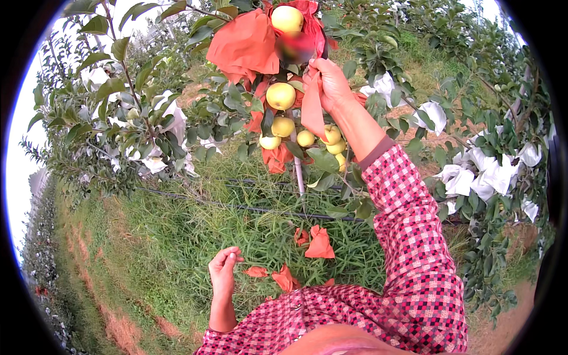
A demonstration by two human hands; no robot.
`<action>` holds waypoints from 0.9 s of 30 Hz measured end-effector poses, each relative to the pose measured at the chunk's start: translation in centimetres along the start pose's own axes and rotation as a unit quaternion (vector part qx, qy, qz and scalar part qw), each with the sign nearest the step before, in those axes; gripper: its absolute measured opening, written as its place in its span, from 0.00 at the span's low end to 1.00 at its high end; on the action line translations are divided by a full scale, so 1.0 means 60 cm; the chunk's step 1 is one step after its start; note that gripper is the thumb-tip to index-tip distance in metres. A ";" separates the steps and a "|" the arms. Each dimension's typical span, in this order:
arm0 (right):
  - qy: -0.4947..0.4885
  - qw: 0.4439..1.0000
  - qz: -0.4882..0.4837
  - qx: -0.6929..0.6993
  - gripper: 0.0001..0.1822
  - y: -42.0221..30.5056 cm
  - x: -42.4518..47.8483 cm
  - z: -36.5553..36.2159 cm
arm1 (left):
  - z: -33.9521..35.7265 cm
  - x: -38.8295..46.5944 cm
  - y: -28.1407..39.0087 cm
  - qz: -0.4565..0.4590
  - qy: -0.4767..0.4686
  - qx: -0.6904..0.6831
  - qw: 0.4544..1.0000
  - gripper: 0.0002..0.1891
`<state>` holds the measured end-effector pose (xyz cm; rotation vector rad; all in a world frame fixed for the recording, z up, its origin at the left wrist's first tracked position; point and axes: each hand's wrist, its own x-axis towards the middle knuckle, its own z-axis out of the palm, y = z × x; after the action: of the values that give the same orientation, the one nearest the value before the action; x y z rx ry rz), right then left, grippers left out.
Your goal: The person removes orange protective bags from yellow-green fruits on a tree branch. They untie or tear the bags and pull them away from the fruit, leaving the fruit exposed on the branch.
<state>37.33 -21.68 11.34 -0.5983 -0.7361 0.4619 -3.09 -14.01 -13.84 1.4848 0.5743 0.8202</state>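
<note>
My right hand (329, 84) is raised into an apple tree, its fingers closed on a strip of red paper (313, 108) that hangs below the grip. Just above and left of it, a yellow apple (287, 19) shows between a large crumpled red paper bag (246, 42) and a darker, glossy red wrapping (313, 22). A blurred patch hides what lies under that apple. Bare yellow apples (281, 96) hang lower, several of them clustered by my forearm. Down by my waist, my left hand (224, 266) has its fingers curled in, with nothing visible in them.
Red paper pieces (320, 243) lie in the grass before me. A dark hose (248, 207) runs across behind a thin pale pole (298, 173). White bags (483, 175) cover fruit on branches to the right, and more white bags (175, 117) hang at left.
</note>
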 end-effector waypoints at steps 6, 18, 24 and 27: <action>0.049 0.998 0.014 0.040 0.04 0.081 -0.091 -0.014 | 0.032 0.031 0.022 0.035 -0.065 0.021 0.997 0.09; -0.250 0.668 0.298 -0.634 0.29 0.147 -0.450 -0.177 | 0.146 0.123 0.223 0.363 -0.199 0.243 0.877 0.11; -0.246 0.774 0.191 -0.552 0.23 0.049 -0.419 -0.100 | 0.224 0.232 0.365 0.563 -0.176 0.299 0.750 0.10; -0.212 0.799 0.133 -0.547 0.18 -0.019 -0.383 -0.029 | 0.275 0.297 0.441 0.652 -0.132 0.334 0.668 0.09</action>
<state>23.75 -36.51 -0.01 -1.7488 -1.3637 0.3970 17.51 -13.13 15.56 2.6713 -0.6829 1.4976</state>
